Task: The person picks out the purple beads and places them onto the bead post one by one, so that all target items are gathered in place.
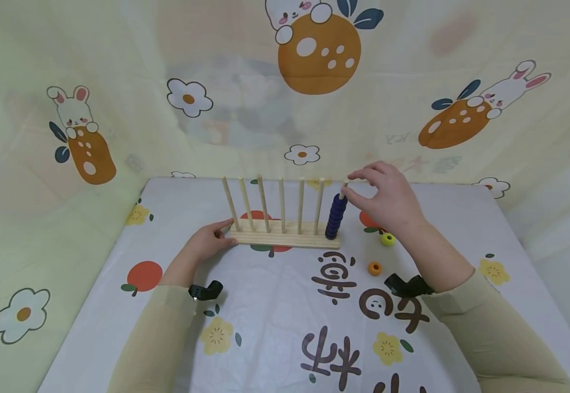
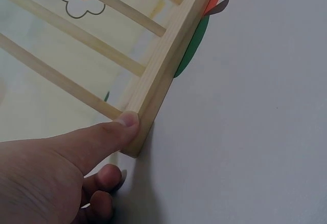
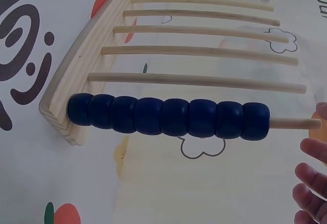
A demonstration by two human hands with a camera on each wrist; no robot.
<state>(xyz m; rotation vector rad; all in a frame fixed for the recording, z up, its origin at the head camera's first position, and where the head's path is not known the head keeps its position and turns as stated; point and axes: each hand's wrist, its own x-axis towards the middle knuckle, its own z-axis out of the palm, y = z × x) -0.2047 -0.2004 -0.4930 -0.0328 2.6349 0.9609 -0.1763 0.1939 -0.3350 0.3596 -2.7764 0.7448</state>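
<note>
A wooden peg stand (image 1: 285,239) with a row of upright pegs rests on the table. Its rightmost peg carries a stack of dark blue beads (image 1: 335,218), and the bare peg tip (image 3: 296,124) sticks out above them. My left hand (image 1: 203,244) holds the left end of the base, thumb on the near side in the left wrist view. By the top of the beaded peg is my right hand (image 1: 393,199), its thumb and fingers spread around the tip with no bead between them. The other pegs are bare.
A yellow-green bead (image 1: 388,239) lies under the right wrist, and an orange bead (image 1: 375,268) sits nearer to me. The printed tablecloth (image 1: 265,305) reaches back to a patterned curtain (image 1: 235,125) standing close behind the pegs.
</note>
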